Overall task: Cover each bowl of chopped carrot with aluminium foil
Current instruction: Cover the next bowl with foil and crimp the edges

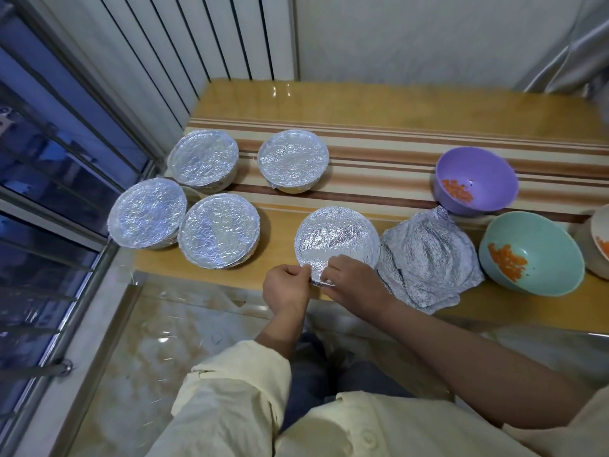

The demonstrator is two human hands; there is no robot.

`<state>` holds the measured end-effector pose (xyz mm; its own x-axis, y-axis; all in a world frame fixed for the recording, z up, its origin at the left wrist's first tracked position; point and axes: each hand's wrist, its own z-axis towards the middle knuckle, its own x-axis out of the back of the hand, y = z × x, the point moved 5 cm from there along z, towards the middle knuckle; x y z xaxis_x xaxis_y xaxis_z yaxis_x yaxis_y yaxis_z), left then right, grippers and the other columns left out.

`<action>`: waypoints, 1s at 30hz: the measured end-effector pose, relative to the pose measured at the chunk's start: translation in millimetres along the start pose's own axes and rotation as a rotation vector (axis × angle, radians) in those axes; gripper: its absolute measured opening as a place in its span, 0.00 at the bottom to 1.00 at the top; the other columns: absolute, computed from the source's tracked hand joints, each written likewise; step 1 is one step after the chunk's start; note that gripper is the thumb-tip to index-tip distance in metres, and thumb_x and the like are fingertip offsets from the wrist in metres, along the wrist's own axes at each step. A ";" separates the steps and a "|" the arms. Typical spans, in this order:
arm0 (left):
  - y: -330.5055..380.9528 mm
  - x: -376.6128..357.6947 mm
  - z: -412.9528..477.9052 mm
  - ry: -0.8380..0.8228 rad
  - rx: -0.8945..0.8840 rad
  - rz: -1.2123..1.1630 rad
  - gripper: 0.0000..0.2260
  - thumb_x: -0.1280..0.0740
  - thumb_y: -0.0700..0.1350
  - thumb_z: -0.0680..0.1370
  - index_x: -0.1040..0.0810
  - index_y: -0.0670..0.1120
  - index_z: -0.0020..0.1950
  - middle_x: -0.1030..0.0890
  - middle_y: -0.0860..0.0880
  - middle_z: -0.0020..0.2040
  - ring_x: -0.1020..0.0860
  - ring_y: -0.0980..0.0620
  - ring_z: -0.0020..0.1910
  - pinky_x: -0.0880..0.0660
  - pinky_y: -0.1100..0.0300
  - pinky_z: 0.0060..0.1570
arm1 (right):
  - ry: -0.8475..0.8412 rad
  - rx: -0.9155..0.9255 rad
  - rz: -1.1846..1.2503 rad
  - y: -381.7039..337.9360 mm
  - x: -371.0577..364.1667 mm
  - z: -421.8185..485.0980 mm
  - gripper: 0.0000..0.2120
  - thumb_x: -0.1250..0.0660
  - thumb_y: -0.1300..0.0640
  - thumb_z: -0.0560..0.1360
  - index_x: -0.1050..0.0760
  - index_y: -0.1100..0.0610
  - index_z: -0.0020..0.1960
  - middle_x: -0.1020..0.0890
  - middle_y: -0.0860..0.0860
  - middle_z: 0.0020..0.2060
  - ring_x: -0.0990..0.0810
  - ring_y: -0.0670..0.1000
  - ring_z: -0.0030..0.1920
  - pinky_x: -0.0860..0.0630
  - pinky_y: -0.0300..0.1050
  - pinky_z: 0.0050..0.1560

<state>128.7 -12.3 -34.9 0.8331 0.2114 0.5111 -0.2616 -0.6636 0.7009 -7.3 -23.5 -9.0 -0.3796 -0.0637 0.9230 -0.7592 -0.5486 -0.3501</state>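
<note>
Both grips pinch closed: left hand [286, 288] and right hand [354, 282] crimp the near edge of the foil-covered bowl [336, 240]. Next probably calls for a fresh sheet from the foil stack [425, 258], just right

1. A glossy yellow-brown wooden table [395, 100] stands against a white wall [428, 34].
2. A striped band [379, 153] of cream, orange and brown runs across the tabletop from left to right.
3. A white ribbed panel [184, 44] with dark vertical grooves rises behind the table's far left corner.
4. A metal-framed window [39, 143] with horizontal bars fills the left side, dark blue beyond the glass.
5. A glossy marbled floor [158, 341] lies below the table's near edge.
6. A pale grey curtain [580, 51] hangs at the upper right.
</note>
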 end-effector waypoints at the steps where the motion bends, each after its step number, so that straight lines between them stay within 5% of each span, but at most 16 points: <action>1: 1.0 0.7 0.2 0.008 -0.002 0.004 0.10 0.27 0.52 0.72 0.16 0.46 0.36 0.15 0.50 0.36 0.16 0.47 0.41 0.21 0.53 0.50 | -0.004 -0.007 -0.009 1.1 0.0 -0.9 0.13 0.20 0.60 0.58 0.24 0.58 0.35 0.25 0.52 0.32 0.24 0.54 0.32 0.31 0.43 0.27; 11: 2.7 -2.9 -24.6 0.088 0.043 0.004 0.07 0.26 0.50 0.73 0.21 0.49 0.44 0.20 0.53 0.39 0.19 0.46 0.49 0.26 0.56 0.52 | 0.000 0.051 -0.057 -4.5 4.7 2.3 0.12 0.22 0.63 0.59 0.27 0.58 0.28 0.28 0.52 0.26 0.26 0.54 0.26 0.38 0.38 0.24; 16: 2.3 -4.3 -17.3 0.080 0.070 0.000 0.07 0.26 0.49 0.74 0.15 0.46 0.45 0.14 0.49 0.44 0.17 0.46 0.48 0.26 0.58 0.48 | 0.006 0.037 0.007 0.3 3.5 4.7 0.09 0.35 0.57 0.66 0.27 0.58 0.28 0.28 0.51 0.26 0.26 0.54 0.26 0.37 0.38 0.24; 30: 3.9 -7.4 -13.8 0.048 0.078 0.013 0.08 0.27 0.50 0.74 0.14 0.47 0.40 0.14 0.49 0.40 0.17 0.46 0.43 0.24 0.60 0.44 | -0.002 -0.021 0.110 6.8 0.4 8.5 0.06 0.32 0.60 0.64 0.26 0.61 0.29 0.28 0.53 0.26 0.27 0.55 0.27 0.33 0.42 0.23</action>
<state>114.8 -6.5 -29.1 0.8052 0.2356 0.5442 -0.2314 -0.7202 0.6541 -8.2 -34.4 -9.6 -0.4602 -0.1236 0.8792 -0.7243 -0.5203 -0.4523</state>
